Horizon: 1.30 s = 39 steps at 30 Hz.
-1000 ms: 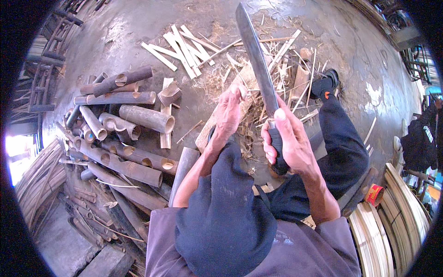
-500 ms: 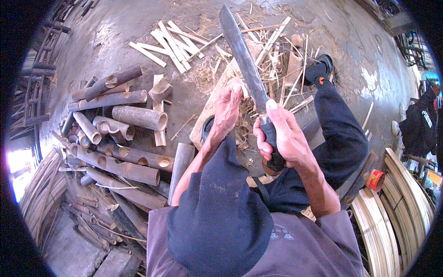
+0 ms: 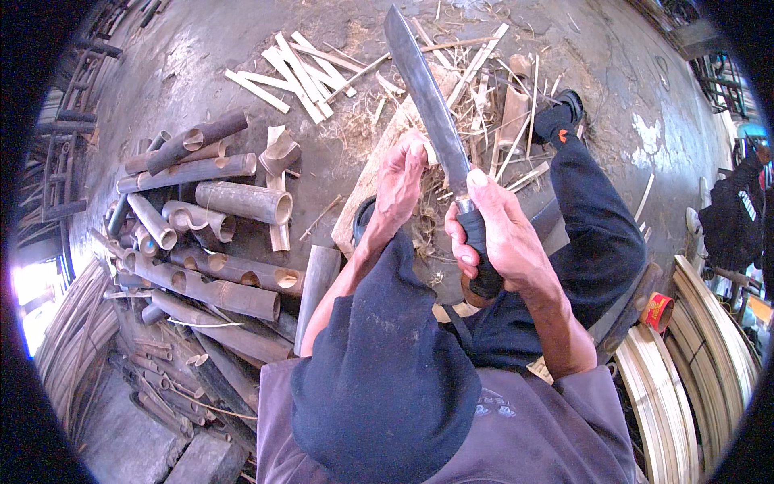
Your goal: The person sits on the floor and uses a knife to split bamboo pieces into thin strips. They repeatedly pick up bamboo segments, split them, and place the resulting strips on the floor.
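Observation:
My right hand [image 3: 501, 232] grips the black handle of a long machete [image 3: 427, 101], whose blade rises up and to the left, away from me. My left hand [image 3: 400, 181] pinches a pale bamboo piece [image 3: 430, 150] held against the blade's lower part, over a wooden chopping block [image 3: 379, 173]. My dark-trousered knee and leg fill the lower middle, hiding the block's near end.
Several cut bamboo tubes [image 3: 242, 202] lie piled to my left. Split bamboo strips [image 3: 294, 68] and shavings are scattered on the concrete floor beyond the block. Coiled bamboo slats [image 3: 685, 363] and a red tape roll [image 3: 659, 311] sit on the right. Another person [image 3: 738, 210] stands at far right.
The machete blade has swung leftward and sits lower against the bamboo piece. My left hand has stayed on the piece at the block.

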Motion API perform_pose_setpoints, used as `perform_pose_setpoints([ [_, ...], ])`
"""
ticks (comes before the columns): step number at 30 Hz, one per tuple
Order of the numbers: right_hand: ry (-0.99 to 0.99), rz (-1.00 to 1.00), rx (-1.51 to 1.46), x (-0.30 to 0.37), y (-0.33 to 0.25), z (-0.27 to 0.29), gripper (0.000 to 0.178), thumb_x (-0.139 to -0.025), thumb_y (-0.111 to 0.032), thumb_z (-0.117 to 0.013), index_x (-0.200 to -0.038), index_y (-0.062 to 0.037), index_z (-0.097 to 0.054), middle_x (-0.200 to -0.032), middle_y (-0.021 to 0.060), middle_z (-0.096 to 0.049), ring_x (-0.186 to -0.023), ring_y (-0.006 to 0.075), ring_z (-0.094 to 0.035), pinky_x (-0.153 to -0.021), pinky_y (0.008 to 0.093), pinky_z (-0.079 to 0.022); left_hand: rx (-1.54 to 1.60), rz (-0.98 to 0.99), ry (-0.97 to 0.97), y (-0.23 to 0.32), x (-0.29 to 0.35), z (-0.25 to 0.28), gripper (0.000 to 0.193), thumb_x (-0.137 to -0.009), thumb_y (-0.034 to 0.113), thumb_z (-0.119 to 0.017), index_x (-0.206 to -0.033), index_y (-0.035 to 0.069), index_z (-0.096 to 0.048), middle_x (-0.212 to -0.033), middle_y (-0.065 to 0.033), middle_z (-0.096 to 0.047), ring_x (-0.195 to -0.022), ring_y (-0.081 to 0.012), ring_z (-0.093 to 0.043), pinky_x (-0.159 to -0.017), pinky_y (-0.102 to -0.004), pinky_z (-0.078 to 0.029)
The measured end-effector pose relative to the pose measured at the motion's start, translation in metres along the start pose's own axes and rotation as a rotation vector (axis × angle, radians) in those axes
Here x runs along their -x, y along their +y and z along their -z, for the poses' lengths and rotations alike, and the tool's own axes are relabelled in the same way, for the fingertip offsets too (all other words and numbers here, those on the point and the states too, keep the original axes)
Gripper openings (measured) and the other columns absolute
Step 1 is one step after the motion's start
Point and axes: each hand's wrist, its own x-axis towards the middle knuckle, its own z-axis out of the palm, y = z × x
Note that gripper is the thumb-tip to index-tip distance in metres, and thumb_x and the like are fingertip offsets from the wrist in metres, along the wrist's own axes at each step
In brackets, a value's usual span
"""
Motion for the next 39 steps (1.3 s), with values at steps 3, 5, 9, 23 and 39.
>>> perform_pose_setpoints([
  [3, 0.004, 0.0, 0.005, 0.0, 0.001, 0.0, 0.044, -0.102, -0.045, -0.036, -0.11, -0.0038, -0.047, -0.066, 0.0043, -0.048, -0.044, 0.01, -0.047, -0.038, 0.0247, -0.04, 0.014, -0.004, 0.005, -0.002, 0.0, 0.001, 0.032, -0.102, 0.03, -0.047, -0.078, 0.008, -0.05, -0.077, 0.0053, -0.04, -0.072, -0.0073, -0.034, -0.068, -0.023, -0.03],
  [5, -0.011, 0.005, 0.004, 0.001, 0.001, 0.0, 0.044, -0.102, -0.044, -0.035, -0.124, -0.0065, -0.043, -0.068, 0.0044, -0.048, -0.045, 0.01, -0.047, -0.039, 0.0247, -0.041, 0.018, -0.001, 0.004, -0.004, 0.0, 0.001, 0.032, -0.102, 0.03, -0.047, -0.079, 0.008, -0.051, -0.077, 0.0049, -0.042, -0.072, -0.0072, -0.036, -0.069, -0.0231, -0.031],
  [9, -0.03, -0.001, -0.003, 0.005, -0.001, -0.001, 0.052, -0.103, -0.043, -0.034, -0.143, -0.0099, -0.032, -0.07, 0.0041, -0.048, -0.047, 0.0096, -0.047, -0.041, 0.0249, -0.042, -0.005, -0.003, 0.003, 0.005, 0.001, -0.005, 0.032, -0.102, 0.03, -0.047, -0.082, 0.006, -0.054, -0.079, 0.0042, -0.045, -0.074, -0.007, -0.039, -0.07, -0.0233, -0.033],
  [23, 0.009, 0.111, 0.2, 0.004, 0.006, -0.003, 0.047, -0.103, -0.029, -0.035, -0.149, -0.0165, -0.03, -0.066, -0.0023, -0.043, -0.052, 0.0056, -0.042, -0.047, 0.0223, -0.04, 0.0, -0.027, -0.038, 0.01, 0.0, -0.006, 0.03, -0.102, 0.03, -0.046, -0.088, 0.007, -0.057, -0.081, 0.0049, -0.049, -0.075, -0.0057, -0.042, -0.071, -0.0224, -0.036],
  [39, 0.042, 0.131, 0.255, 0.004, 0.008, -0.004, 0.045, -0.102, -0.021, -0.038, -0.147, -0.0175, -0.035, -0.068, -0.0034, -0.044, -0.061, 0.0054, -0.043, -0.056, 0.0236, -0.04, -0.12, 0.077, 0.047, -0.004, 0.005, -0.001, 0.028, -0.102, 0.031, -0.046, -0.091, 0.009, -0.059, -0.075, 0.0089, -0.041, -0.068, -0.0031, -0.035, -0.061, -0.0189, -0.029],
])
